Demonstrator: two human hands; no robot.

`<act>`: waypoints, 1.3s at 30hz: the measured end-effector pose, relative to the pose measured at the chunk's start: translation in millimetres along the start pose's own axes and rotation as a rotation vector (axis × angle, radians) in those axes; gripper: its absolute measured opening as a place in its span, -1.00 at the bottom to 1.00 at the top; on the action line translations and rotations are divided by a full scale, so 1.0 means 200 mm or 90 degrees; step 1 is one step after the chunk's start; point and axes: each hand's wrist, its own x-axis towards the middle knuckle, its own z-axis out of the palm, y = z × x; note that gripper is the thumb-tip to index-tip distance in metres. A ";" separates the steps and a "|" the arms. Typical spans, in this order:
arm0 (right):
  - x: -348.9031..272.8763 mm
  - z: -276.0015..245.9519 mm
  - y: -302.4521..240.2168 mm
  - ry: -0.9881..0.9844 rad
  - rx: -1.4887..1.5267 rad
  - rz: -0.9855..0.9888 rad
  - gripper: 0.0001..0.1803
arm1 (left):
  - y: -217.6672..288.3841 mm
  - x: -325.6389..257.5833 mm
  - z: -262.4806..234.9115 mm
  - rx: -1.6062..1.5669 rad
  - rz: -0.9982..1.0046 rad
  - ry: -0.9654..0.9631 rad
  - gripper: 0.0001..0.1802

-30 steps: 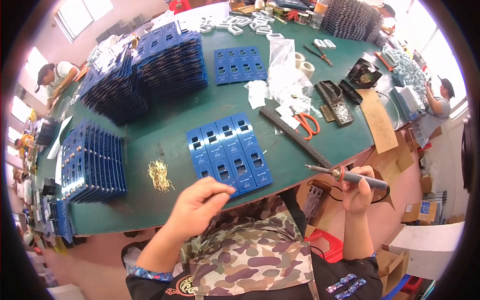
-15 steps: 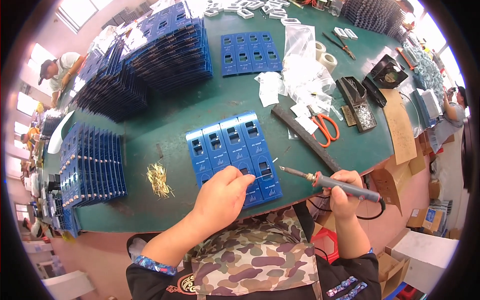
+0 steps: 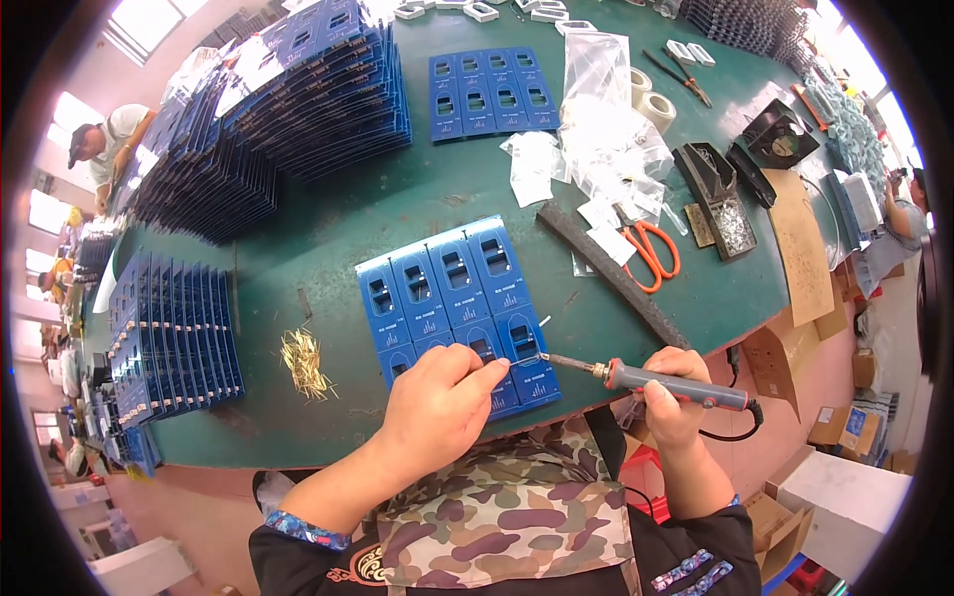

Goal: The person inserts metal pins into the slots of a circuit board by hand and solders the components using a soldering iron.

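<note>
Clear plastic bags (image 3: 606,119) lie heaped on the green table (image 3: 328,248); brown cardboard boxes (image 3: 840,422) stand on the floor at right.

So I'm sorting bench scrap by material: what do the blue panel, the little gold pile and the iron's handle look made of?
Blue panel: looks like rigid circuit board, glossy blue coating, white markings, rectangular cutouts.
Gold pile: thin shiny pins, probably brass or plated metal.
Soldering iron in the right hand: dull grey grip, likely plastic or rubber; bare metal shaft.

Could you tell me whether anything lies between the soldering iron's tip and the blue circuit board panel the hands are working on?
Nothing visible does: the soldering iron in the right hand reaches the blue panel beside the left hand's fingertips.
</note>
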 end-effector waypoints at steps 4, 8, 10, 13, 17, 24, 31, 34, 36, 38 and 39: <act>-0.01 -0.01 0.00 -0.012 -0.031 -0.003 -0.79 | 0.01 -0.01 0.00 0.001 0.001 0.005 -0.65; -0.01 -0.02 0.01 -0.015 -0.025 0.000 -0.79 | 0.02 0.00 0.00 0.015 -0.006 -0.001 -0.66; 0.00 -0.01 -0.01 -0.010 -0.004 0.012 -0.79 | 0.01 0.00 0.00 0.016 -0.005 -0.002 -0.66; 0.01 0.01 -0.01 -0.007 0.015 0.016 -0.79 | 0.01 0.00 0.00 0.022 -0.007 -0.005 -0.66; 0.01 0.00 0.00 -0.016 0.000 -0.002 -0.79 | 0.01 0.00 0.00 0.021 -0.007 -0.008 -0.66; 0.01 -0.02 0.01 -0.039 -0.049 -0.026 -0.80 | 0.02 0.01 0.00 0.027 0.001 -0.018 -0.65; 0.00 -0.03 0.00 -0.003 0.045 0.007 -0.79 | 0.02 0.00 0.00 0.015 0.001 -0.014 -0.64; -0.01 -0.03 0.00 -0.032 0.038 0.016 -0.79 | 0.02 0.00 0.00 0.017 0.005 -0.010 -0.63; -0.01 -0.03 0.01 -0.034 0.023 0.015 -0.78 | 0.02 0.00 0.00 0.025 0.009 -0.020 -0.64; -0.01 -0.04 0.02 -0.046 -0.023 -0.025 -0.78 | 0.02 0.00 0.01 0.026 0.010 -0.017 -0.63; 0.00 -0.04 0.02 -0.046 -0.023 -0.025 -0.78 | 0.02 0.00 0.01 0.028 0.011 -0.014 -0.63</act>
